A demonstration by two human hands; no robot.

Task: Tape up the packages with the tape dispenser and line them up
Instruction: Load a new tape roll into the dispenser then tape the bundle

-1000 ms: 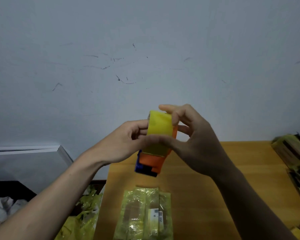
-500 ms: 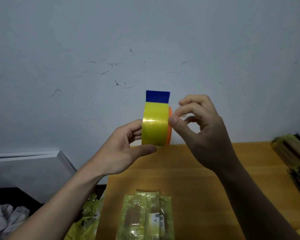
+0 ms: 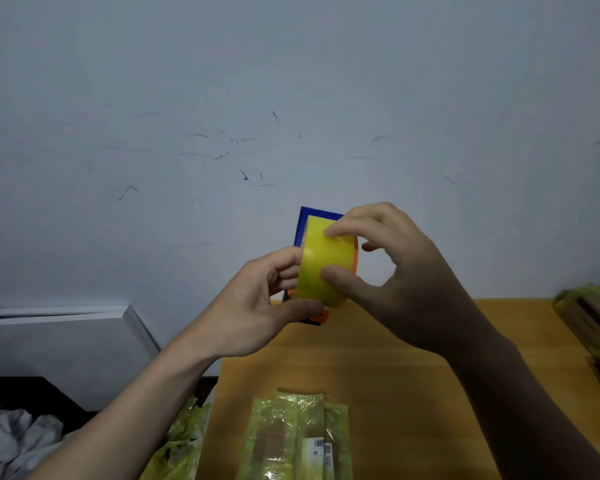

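- Tape dispenser was held up mid-frame, in front of the wall, above the far edge of the bench. Yellow tape roll faced the camera; blue frame showed behind its top left, w/ orange bits at the right rim & under the roll. Most of the dispenser body was hidden by the roll & both hands.
- Left hand: fingers curled round the left side of the dispenser, thumb across the bottom of the roll. Fingertips went behind the roll, so couldn't see how far they wrapped.
- Right hand: pinched the roll, one fingertip on the upper face, thumb on the lower face. Other fingers arched over to the right, not clearly touching anything. Couldn't tell if a loose tape end was under the fingertip.
- Package lay flat on the bench at bottom centre, wrapped in yellowish-clear film, w/ a white barcode label toward its right. Lower end cut off by the frame edge; print too small to read.
- More packages sat at the right edge of the frame, dark & partly cut off; count unclear.
- Yellow plastic bag hung off the bench's left side, bottom left-centre, contents not visible.
- Grey-white board at left, w/ crumpled white cloth in the bottom left corner, both partly out of frame & dim.
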